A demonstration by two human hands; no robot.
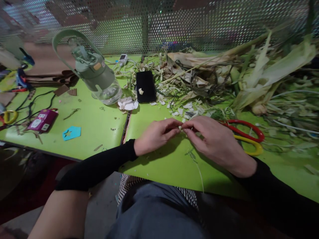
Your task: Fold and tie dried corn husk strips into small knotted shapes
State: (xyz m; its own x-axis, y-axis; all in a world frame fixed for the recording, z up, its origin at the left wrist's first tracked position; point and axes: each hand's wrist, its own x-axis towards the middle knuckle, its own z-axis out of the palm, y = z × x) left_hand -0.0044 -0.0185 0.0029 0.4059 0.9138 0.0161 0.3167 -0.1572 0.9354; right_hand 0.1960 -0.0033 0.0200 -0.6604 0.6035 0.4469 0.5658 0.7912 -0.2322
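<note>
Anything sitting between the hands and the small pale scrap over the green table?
Nothing visible. The left hand and right hand both pinch the pale scrap at their fingertips. The red-and-yellow scissors lie on the green table beyond the right hand, off to its side and not in the way.

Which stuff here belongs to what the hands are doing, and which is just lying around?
In use: left hand and right hand, both pinching a pale scrap; dried leaf pile; scissors, likely.
Lying about: water bottle, black phone, purple gadget, blue star cutout.
</note>
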